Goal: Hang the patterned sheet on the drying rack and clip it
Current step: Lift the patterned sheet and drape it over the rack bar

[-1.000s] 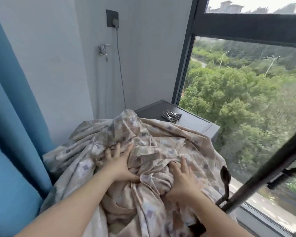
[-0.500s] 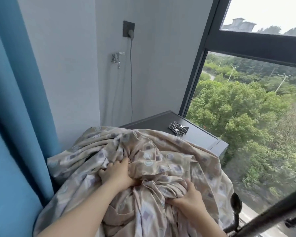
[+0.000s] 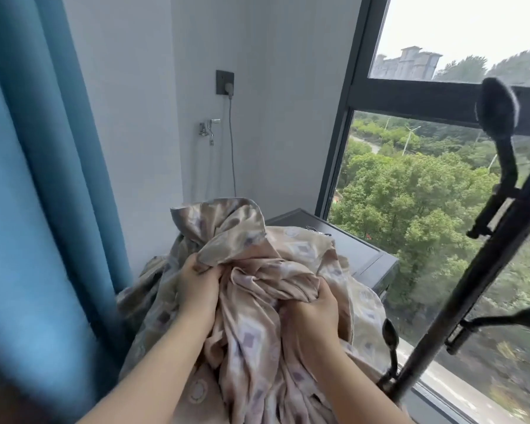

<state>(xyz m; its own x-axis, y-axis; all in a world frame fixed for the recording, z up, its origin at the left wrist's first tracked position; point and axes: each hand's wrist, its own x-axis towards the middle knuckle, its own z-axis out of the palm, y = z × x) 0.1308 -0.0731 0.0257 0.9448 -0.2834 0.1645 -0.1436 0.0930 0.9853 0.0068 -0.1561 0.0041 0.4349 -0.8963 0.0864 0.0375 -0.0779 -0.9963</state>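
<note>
Two bare hands gather a patterned sheet at centre frame, the beige and lilac cloth heaped in a loose bundle against a dark cabinet below a window. The left hand has its fingers curled tight round a raised fold, and the right hand clenches a twisted handful just beside it. Both fists are fully closed on fabric, with no finger left straight.

Nothing of the sheet is on the drying rack yet. Its dark pole runs diagonally from the lower centre to the right edge of the frame, apart from the cloth, with hooked arms branching off it. The rack lies to the right of both hands, so the right hand is the nearer. Any lift would likely have to carry the bundle rightward and over that slanted bar.

Bunched as it is, the sheet shows no clear long axis or free edge; one would probably need finding before the cloth can drape evenly.

What look like metal clips peek past the sheet's upper edge on the cabinet top, mostly hidden. A blue curtain fills the left of the frame.
</note>
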